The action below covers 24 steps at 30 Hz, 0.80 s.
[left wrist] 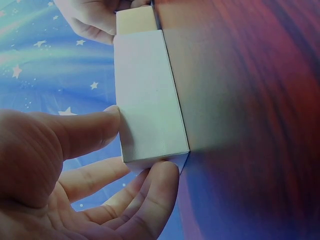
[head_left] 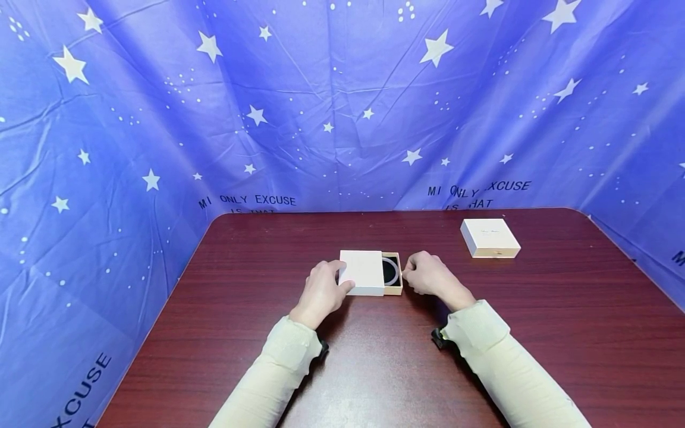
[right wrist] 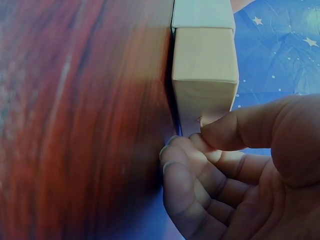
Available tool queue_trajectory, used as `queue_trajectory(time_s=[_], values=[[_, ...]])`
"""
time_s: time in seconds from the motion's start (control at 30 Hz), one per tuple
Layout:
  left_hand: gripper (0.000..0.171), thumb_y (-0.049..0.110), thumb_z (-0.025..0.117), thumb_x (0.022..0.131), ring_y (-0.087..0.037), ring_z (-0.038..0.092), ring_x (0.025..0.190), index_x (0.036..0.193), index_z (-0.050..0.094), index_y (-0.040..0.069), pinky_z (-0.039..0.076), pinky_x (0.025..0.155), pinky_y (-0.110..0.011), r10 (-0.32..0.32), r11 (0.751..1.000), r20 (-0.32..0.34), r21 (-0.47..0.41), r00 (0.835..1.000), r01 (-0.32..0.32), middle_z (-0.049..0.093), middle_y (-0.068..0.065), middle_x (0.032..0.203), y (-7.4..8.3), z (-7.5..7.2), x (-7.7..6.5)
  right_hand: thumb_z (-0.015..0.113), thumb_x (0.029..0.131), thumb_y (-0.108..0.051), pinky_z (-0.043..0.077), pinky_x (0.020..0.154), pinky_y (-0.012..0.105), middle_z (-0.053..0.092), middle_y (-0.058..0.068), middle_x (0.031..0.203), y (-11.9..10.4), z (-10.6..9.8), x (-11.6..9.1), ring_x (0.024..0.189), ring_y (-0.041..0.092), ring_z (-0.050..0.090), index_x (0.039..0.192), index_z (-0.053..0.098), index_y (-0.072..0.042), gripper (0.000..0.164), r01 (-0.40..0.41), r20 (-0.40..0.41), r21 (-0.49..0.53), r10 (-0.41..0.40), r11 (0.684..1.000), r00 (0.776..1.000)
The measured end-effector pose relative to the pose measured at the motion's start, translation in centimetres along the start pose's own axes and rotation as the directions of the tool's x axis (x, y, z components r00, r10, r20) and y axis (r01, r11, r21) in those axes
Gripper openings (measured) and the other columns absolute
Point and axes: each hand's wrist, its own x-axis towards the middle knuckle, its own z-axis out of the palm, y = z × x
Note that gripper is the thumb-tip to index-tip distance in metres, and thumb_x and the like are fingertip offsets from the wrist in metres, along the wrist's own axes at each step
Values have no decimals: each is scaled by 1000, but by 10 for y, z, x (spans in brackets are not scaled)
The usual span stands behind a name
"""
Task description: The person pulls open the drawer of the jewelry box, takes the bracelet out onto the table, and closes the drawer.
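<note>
A white slide-out gift box (head_left: pixel 361 270) sits on the table with its cream drawer (head_left: pixel 393 290) partly out on the right side. Inside the drawer, part of a pale bangle (head_left: pixel 396 271) shows against a black lining; the rest is hidden under the sleeve. My left hand (head_left: pixel 320 291) grips the left end of the white sleeve, thumb on the front side and fingers at the end and back. At the drawer's end, my right hand (head_left: pixel 428 274) pinches a small pull tab (right wrist: pixel 201 123) between thumb and index finger, the other fingers curled below.
A second white box (head_left: pixel 489 235), closed, lies farther back to the right, with a small tab on its front. The dark red wooden table (head_left: pixel 364 368) reaches back to a blue curtain (head_left: pixel 332 107) with white stars.
</note>
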Motion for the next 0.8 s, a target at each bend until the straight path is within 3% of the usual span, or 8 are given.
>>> queue_trajectory(time_s=[0.17, 0.8], values=[[41, 19, 74, 83, -35, 60, 100, 120, 64, 4, 47, 88, -44, -28, 1000, 25, -8, 999, 28, 61, -17, 106, 3, -2, 0, 55, 87, -12, 46, 48, 30, 58, 1, 53, 1, -1, 0, 48, 14, 58, 68, 58, -9, 19, 3, 3, 7, -3, 1000, 1000], [41, 21, 75, 82, -32, 60, 98, 119, 65, 5, 48, 85, -44, -9, 1000, 18, 4, 1000, 9, 62, -15, 104, 3, -4, -1, 55, 86, -9, 48, 49, 29, 59, 2, 55, 2, -3, -1, 49, 13, 58, 69, 58, -7, 18, 1, 19, 14, -2, 1000, 1000]])
